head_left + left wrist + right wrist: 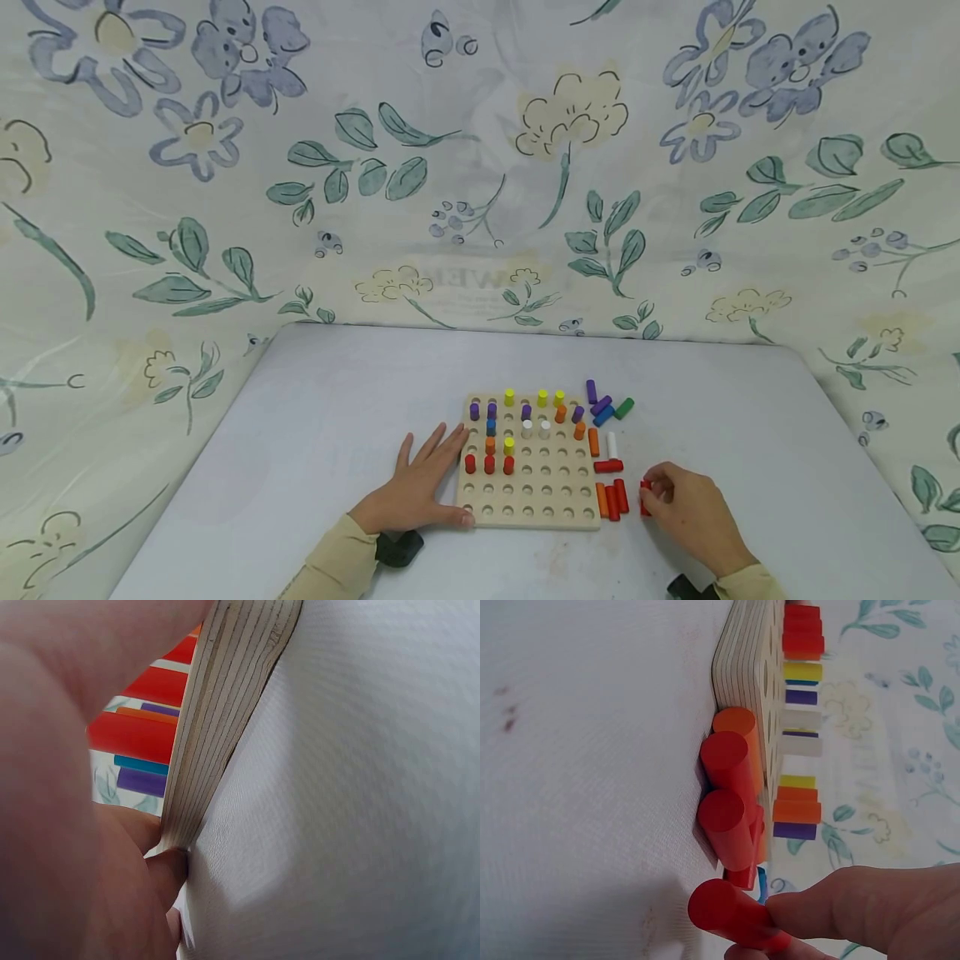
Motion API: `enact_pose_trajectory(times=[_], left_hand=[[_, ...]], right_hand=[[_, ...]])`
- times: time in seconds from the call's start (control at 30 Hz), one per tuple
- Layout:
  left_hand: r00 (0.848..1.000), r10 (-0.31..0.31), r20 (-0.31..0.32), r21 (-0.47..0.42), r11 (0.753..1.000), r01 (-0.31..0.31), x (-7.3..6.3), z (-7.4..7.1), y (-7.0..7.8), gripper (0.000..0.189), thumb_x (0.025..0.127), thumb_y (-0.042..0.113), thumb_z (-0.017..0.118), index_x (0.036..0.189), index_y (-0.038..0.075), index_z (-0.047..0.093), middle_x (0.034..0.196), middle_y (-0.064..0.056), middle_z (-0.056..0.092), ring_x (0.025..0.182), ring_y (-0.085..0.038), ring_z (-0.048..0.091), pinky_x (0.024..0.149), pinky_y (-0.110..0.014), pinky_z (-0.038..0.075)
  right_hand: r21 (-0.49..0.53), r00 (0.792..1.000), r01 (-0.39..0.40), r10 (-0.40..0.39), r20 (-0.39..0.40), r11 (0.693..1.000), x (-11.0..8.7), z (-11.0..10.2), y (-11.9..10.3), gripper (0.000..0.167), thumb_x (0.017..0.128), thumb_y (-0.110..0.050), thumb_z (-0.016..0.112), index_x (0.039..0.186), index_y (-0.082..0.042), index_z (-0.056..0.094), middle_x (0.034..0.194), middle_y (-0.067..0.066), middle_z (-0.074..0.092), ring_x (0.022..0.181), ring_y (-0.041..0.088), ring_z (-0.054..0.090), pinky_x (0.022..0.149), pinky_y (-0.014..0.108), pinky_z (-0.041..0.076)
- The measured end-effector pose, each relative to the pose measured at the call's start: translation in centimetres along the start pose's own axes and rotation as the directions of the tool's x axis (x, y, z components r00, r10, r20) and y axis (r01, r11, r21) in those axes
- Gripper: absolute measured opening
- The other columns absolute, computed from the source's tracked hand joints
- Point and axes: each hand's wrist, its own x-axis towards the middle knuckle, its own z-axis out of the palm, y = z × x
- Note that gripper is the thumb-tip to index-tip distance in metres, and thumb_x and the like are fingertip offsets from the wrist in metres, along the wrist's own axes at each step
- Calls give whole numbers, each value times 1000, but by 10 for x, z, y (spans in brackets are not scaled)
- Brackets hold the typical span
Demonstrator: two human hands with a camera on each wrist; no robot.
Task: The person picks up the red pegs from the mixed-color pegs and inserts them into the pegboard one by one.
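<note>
A wooden pegboard (537,500) with rows of round holes lies on the table, several coloured pegs upright in it. My left hand (420,487) is spread along its left side; thumb and fingertips touch the layered edge, close up in the left wrist view. To the right of the board, my right hand (690,512) pinches a red peg (731,911) between thumb and fingers, low over the table. Three red pegs (508,465) stand in a row at the board's left. Other red pegs (612,502) lie loose between the board and my right hand, beside an orange peg (602,500).
Along the board's right side lie a white peg (612,446), another orange peg (593,442) and a red one (608,467). Purple, blue and green pegs (624,408) lie loose at its far right corner. Behind the table (337,375) hangs a flowered cloth (480,167).
</note>
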Motion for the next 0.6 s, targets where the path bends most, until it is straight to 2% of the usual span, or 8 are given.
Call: enact_pose_trajectory(times=[0.6], left_hand=[[1000,-5,-2,2,1000,5,0,-1,1,117,78,62,77,161,5,17,167,-13,17,154,-37,0,114,-66,-15]], right_hand=[[-13,998,44,-44,-42,999,3,-1,-6,24,85,-15,78,103,-1,71,81,1,65,75,17,56,69,33,56]])
